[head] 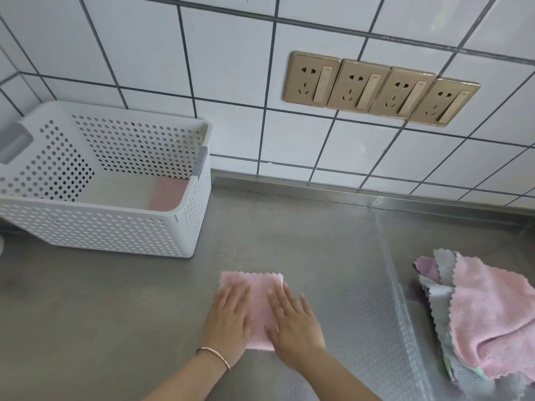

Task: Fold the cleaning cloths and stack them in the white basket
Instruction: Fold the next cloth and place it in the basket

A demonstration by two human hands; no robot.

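We find no text, label, brand, number or sign that we can read anywhere in this view.

Folded pink cloth (258, 302) flat on counter, right of white basket (185, 227)
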